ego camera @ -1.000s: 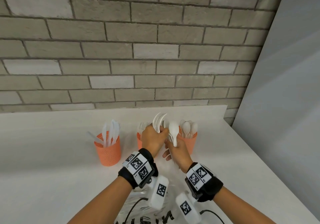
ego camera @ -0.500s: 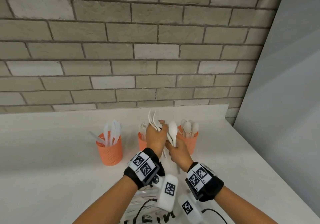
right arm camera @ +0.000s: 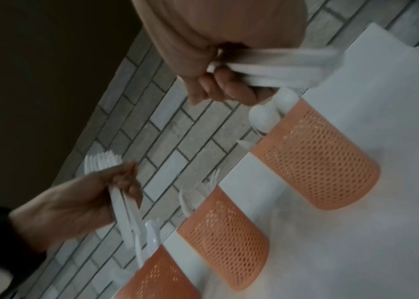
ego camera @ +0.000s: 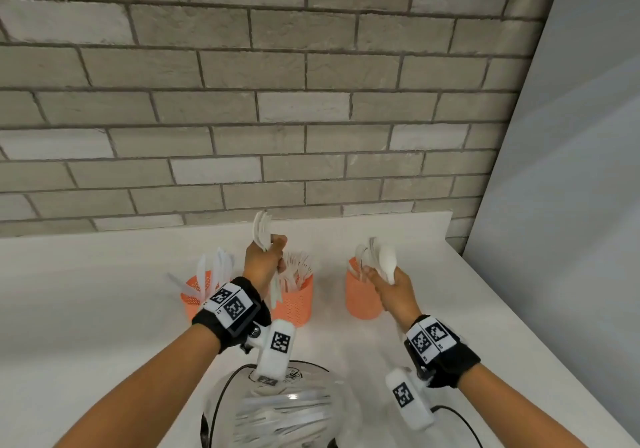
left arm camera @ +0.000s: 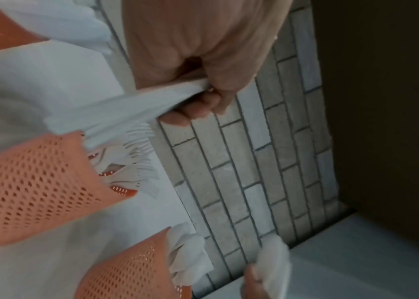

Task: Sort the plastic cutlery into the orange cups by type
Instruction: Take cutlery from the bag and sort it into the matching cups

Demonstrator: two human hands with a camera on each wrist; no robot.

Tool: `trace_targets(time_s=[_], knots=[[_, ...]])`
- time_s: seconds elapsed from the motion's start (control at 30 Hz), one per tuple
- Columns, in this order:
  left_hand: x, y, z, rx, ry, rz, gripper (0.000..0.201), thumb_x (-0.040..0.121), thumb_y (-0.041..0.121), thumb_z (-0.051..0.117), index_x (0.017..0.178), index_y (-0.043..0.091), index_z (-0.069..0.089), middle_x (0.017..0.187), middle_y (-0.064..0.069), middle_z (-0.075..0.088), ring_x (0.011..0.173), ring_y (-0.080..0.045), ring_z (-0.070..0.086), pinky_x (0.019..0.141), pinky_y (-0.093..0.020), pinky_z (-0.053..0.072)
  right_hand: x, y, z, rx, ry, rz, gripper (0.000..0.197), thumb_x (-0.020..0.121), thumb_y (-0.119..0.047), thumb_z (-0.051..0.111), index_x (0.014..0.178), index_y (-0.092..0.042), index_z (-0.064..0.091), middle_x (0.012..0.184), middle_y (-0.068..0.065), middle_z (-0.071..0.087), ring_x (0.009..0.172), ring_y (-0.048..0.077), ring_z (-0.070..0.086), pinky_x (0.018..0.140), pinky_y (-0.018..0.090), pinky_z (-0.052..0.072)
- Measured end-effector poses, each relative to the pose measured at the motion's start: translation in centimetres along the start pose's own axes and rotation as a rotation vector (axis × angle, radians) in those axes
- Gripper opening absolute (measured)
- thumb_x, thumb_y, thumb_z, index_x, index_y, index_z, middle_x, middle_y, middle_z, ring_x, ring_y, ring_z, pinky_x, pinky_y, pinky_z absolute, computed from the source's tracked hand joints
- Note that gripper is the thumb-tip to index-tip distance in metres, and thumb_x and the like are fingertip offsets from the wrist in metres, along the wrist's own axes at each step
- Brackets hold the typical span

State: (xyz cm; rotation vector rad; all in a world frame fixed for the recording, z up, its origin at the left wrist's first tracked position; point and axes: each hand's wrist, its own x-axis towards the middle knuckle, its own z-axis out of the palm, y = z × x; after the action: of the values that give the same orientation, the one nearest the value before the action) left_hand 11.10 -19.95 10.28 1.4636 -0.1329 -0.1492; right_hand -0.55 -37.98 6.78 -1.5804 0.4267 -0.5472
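Your left hand (ego camera: 263, 260) grips a bunch of forks (ego camera: 260, 231), fingers curled round the handles, tines up, above and between the left cup (ego camera: 194, 300) and the middle cup (ego camera: 294, 303). Your right hand (ego camera: 393, 286) grips a bunch of spoons (ego camera: 386, 260), fingers wrapped round the handles, bowls up, right over the right cup (ego camera: 362, 297). Left cup holds knives (ego camera: 218, 265), middle cup holds more forks (ego camera: 298, 269), right cup holds spoons, mostly hidden by your hand. All three cups stand upright in a row on the white counter (ego camera: 86, 309) near the brick wall (ego camera: 242, 101). Close to you sits a clear bowl (ego camera: 277, 409) with blurred white cutlery inside. Wrist views are motion-blurred.
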Motion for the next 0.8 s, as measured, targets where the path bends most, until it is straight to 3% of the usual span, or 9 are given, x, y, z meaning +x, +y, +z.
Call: trace_targets(time_s=[0.13, 0.23, 0.33, 0.4, 0.5, 0.57, 0.67, 0.7, 0.8], knots=[[1.7, 0.1, 0.1, -0.085, 0.152, -0.043, 0.038, 0.091, 0.037, 0.055, 0.063, 0.014, 0.047, 0.033, 0.008, 0.045, 0.048, -0.015, 0.040, 0.058, -0.028, 0.038, 3.1, -1.1, -0.7, 0.143, 0.250, 0.013, 0.028, 0.085, -0.013, 0.065, 0.060, -0.016, 0.053, 0.050, -0.007, 0.054, 0.051, 0.009, 0.050, 0.052, 0.023, 0.038], [2.8, 0.3, 1.0, -0.198, 0.212, -0.001, 0.043, 0.092, 0.039, 0.053, 0.058, 0.015, 0.044, 0.031, 0.009, 0.043, 0.039, -0.008, 0.044, 0.058, -0.026, 0.040, 5.4, -1.5, -0.6, 0.232, 0.370, -0.008, 0.041, 0.089, -0.017, 0.058, 0.051, -0.013, 0.042, 0.037, -0.010, 0.045, 0.035, 0.005, 0.042, 0.050, 0.025, 0.037], [3.5, 0.3, 2.0, -0.215, 0.213, 0.093, 0.040, 0.093, 0.035, 0.051, 0.060, 0.014, 0.046, 0.035, 0.007, 0.049, 0.036, -0.002, 0.049, 0.051, -0.018, 0.047, 6.9, -2.0, 0.1, 0.292, 0.402, -0.046, 0.037, 0.095, -0.024, 0.051, 0.060, -0.011, 0.050, 0.056, 0.001, 0.054, 0.053, 0.010, 0.054, 0.059, 0.021, 0.046], [3.9, -0.1, 2.5, -0.193, 0.193, 0.130, 0.041, 0.094, 0.034, 0.050, 0.058, 0.013, 0.047, 0.037, 0.006, 0.054, 0.039, -0.002, 0.053, 0.050, -0.014, 0.050, 7.8, -1.7, 0.5, 0.290, 0.397, -0.055, 0.030, 0.096, -0.026, 0.049, 0.073, -0.007, 0.057, 0.070, 0.001, 0.056, 0.067, 0.010, 0.055, 0.066, 0.017, 0.043], [4.1, -1.1, 3.1, -0.117, 0.157, 0.175, 0.040, 0.094, 0.032, 0.050, 0.058, 0.014, 0.050, 0.042, 0.004, 0.058, 0.043, -0.002, 0.056, 0.053, -0.013, 0.052, 8.8, -0.2, 0.9, 0.297, 0.375, -0.066, 0.021, 0.095, -0.025, 0.050, 0.096, -0.005, 0.058, 0.070, -0.002, 0.049, 0.067, 0.007, 0.049, 0.062, 0.011, 0.043], [4.0, -2.0, 3.4, -0.067, 0.137, 0.185, 0.039, 0.094, 0.031, 0.050, 0.059, 0.013, 0.049, 0.045, 0.004, 0.058, 0.042, -0.001, 0.055, 0.051, -0.010, 0.049, 9.0, 1.2, 1.0, 0.268, 0.354, -0.088, 0.017, 0.095, -0.022, 0.051, 0.097, -0.006, 0.056, 0.069, -0.001, 0.048, 0.066, 0.008, 0.049, 0.060, 0.009, 0.044], [4.1, -3.5, 3.6, -0.015, 0.110, 0.169, 0.039, 0.093, 0.029, 0.052, 0.058, 0.012, 0.051, 0.050, 0.000, 0.058, 0.044, -0.001, 0.055, 0.052, -0.010, 0.048, 9.0, 2.9, 1.1, 0.198, 0.322, -0.113, 0.013, 0.093, -0.015, 0.053, 0.100, -0.004, 0.054, 0.083, 0.003, 0.054, 0.073, 0.008, 0.054, 0.065, 0.007, 0.045], [4.2, -4.0, 3.6, -0.005, 0.102, 0.162, 0.039, 0.093, 0.029, 0.052, 0.058, 0.012, 0.053, 0.049, 0.001, 0.059, 0.045, -0.002, 0.055, 0.053, -0.010, 0.049, 9.0, 3.4, 1.1, 0.169, 0.314, -0.117, 0.015, 0.092, -0.015, 0.055, 0.102, -0.004, 0.053, 0.089, 0.005, 0.056, 0.078, 0.011, 0.055, 0.071, 0.010, 0.046], [4.1, -5.0, 3.7, 0.029, 0.091, 0.146, 0.033, 0.092, 0.025, 0.055, 0.062, 0.014, 0.057, 0.048, 0.005, 0.060, 0.049, -0.004, 0.057, 0.057, -0.015, 0.049, 9.2, 4.7, 1.1, 0.059, 0.295, -0.105, 0.020, 0.090, -0.020, 0.059, 0.105, -0.010, 0.049, 0.105, 0.015, 0.057, 0.095, 0.025, 0.058, 0.087, 0.034, 0.049]])
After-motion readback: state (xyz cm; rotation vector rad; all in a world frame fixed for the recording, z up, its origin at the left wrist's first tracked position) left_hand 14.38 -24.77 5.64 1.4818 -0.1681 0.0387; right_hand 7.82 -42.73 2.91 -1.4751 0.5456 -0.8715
